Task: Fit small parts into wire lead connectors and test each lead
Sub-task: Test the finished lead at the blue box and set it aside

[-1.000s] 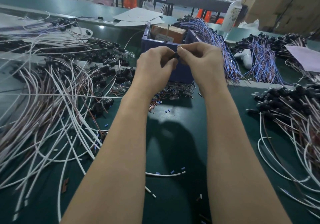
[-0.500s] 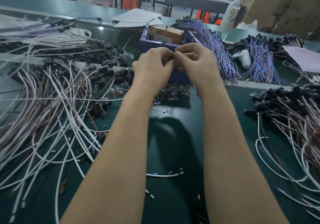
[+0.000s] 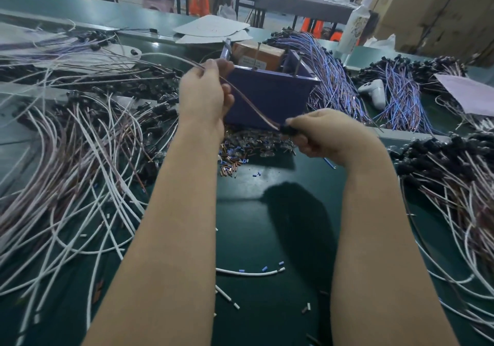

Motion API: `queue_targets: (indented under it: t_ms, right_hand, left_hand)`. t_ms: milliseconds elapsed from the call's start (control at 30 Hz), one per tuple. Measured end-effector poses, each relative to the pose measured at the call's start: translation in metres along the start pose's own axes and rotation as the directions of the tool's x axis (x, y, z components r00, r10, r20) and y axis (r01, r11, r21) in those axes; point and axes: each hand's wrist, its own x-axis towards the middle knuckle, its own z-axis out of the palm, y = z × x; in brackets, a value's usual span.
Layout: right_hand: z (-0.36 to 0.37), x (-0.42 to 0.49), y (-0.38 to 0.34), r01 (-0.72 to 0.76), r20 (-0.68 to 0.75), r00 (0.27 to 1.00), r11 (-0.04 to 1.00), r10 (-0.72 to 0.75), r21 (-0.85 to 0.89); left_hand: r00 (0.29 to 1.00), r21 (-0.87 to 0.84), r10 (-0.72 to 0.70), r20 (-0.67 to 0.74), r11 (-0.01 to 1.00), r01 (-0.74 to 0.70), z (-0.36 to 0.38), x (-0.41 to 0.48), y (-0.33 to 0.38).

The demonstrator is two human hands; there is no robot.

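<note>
Half a second ago the two hands were close together in front of the blue box [image 3: 267, 97], pinching something tiny between them. Now they are apart. The left hand [image 3: 205, 97] is up and to the left. The right hand [image 3: 324, 134] is lower, nearer and to the right. One wire lead [image 3: 248, 104] is pulled out straight between them.

This likely means the tiny piece is now pushed into the connector [image 3: 288, 130], and the lead is ready to be tested or put away. The piece itself is too small to see, so this is only a guess.

The left hand pinches the wire between its thumb and fingers, near the top of the hand. The right hand is curled around the black connector at the end of the wire. Neither hand is loose.

The wire lead is in the air above the table [image 3: 240, 225]. It is in front of the blue box and over the heap of small parts [image 3: 235, 158]. Its long line goes on a slant, from far left to near right. The connector end points near and right, into the right hand. The other end goes on past the left hand, off to the far left, over the big pile of leads [image 3: 80, 145]. More leads with black ends lie in the right pile [image 3: 454, 174].
</note>
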Motion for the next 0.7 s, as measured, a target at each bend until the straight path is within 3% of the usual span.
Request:
queue_targets:
  t_ms: [67,133,200,267,333,400,500,600,700]
  right_hand:
    - [0.002,-0.005,-0.003,-0.008,0.085,0.996,0.967,0.030,-0.256]
    - [0.005,-0.008,-0.008,0.058,0.083,0.996,0.930,-0.029,-0.364]
    - [0.008,-0.006,-0.014,0.151,-0.038,0.986,0.961,-0.164,-0.232]
    - [0.011,-0.002,-0.020,0.250,-0.146,0.958,0.968,-0.248,-0.009]
    - [0.017,0.001,-0.022,0.294,-0.124,0.951,0.953,-0.284,0.069]
    - [0.024,0.002,-0.019,0.312,-0.064,0.948,0.950,-0.311,-0.006]
    - [0.025,0.004,-0.014,0.281,-0.013,0.960,0.959,-0.281,0.024]
    - [0.020,0.002,-0.008,0.220,0.073,0.972,0.974,-0.223,0.049]
    - [0.017,-0.002,-0.004,0.222,0.203,0.957,0.974,-0.208,-0.046]
  left_hand:
    - [0.999,0.068,0.048,0.018,0.996,-0.049,-0.001,0.000,0.000]
    - [0.992,0.298,0.003,0.129,0.954,-0.042,0.001,-0.004,0.000]
    - [0.941,0.587,-0.162,0.297,0.808,-0.046,0.002,-0.010,0.001]
    - [0.848,0.785,-0.326,0.419,0.599,-0.157,0.002,-0.016,0.002]
    - [0.766,0.843,-0.424,0.483,0.461,-0.276,0.005,-0.021,0.001]
    - [0.713,0.859,-0.507,0.485,0.428,-0.280,0.007,-0.026,-0.001]
    - [0.708,0.873,-0.565,0.424,0.464,-0.152,0.004,-0.027,-0.003]
    - [0.877,0.773,-0.404,0.260,0.632,0.061,-0.006,-0.014,0.003]
    - [0.985,0.463,-0.175,0.007,0.873,0.152,-0.012,0.003,0.006]
